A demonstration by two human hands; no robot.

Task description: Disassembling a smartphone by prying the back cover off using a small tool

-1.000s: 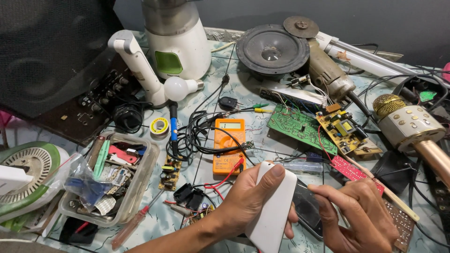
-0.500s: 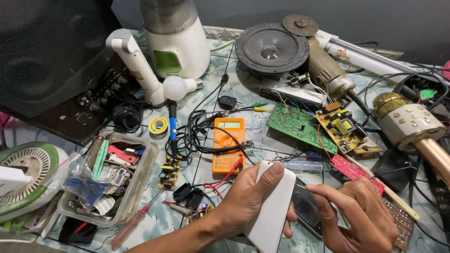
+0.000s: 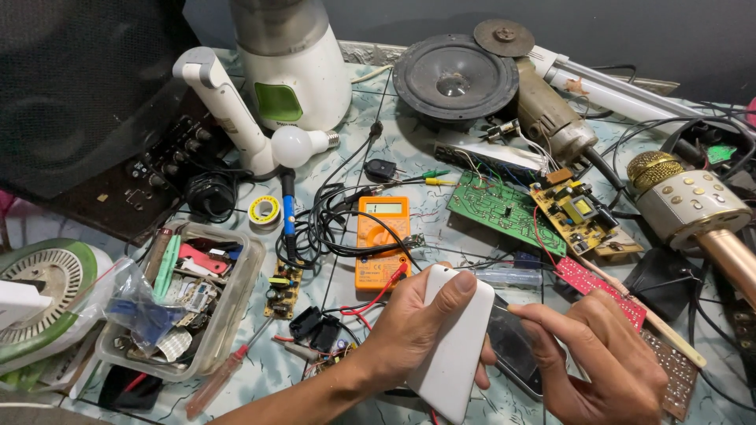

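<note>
My left hand (image 3: 409, 323) grips a flat white phone-shaped case (image 3: 454, 346), thumb across its upper face. Just right of it, my right hand (image 3: 602, 354) holds the dark glossy screen part (image 3: 516, 346), which is partly tucked behind the white case. Both hands hover low over the table near its front edge. An orange multimeter (image 3: 381, 240) lies just above my left hand, with its red and black leads running under my wrist.
Green circuit board (image 3: 500, 208) and a smaller board (image 3: 573, 211) lie behind the hands. A speaker cone (image 3: 454, 77), angle grinder (image 3: 547, 118), gold microphone (image 3: 693, 208), white blender (image 3: 291, 67), clear parts tray (image 3: 236, 311), red-handled screwdriver (image 3: 220, 382) and tangled wires crowd the table.
</note>
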